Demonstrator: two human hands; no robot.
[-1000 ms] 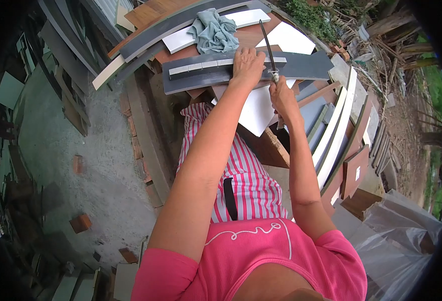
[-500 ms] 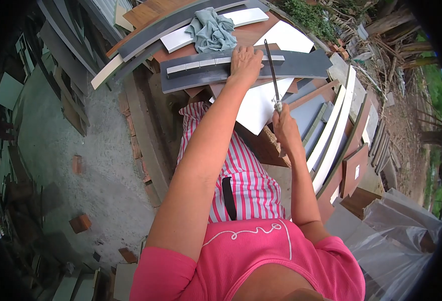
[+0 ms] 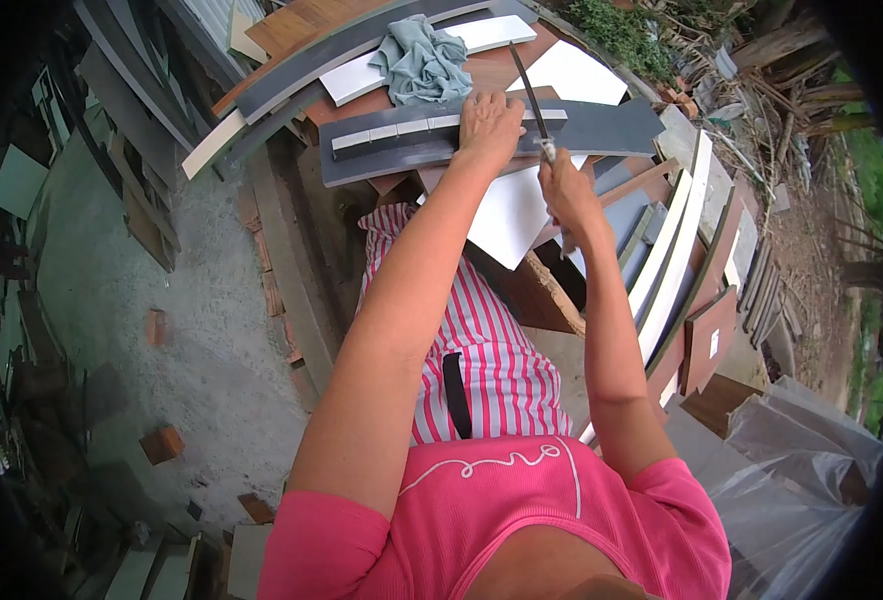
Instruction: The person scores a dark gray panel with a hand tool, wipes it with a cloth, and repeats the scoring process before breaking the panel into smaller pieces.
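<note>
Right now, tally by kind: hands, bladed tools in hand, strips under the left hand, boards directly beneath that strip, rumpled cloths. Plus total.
Hands: 2, left hand and right hand
Bladed tool: 1, in the right hand
Narrow strip: 1
Grey board: 1
Blue-grey cloth: 1
Total: 6

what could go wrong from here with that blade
The bare left hand is close to the blade in the right hand, so a slip could cut it. The narrow strip might shift under the fingers. The dark board could rock on its uneven pile.
</note>
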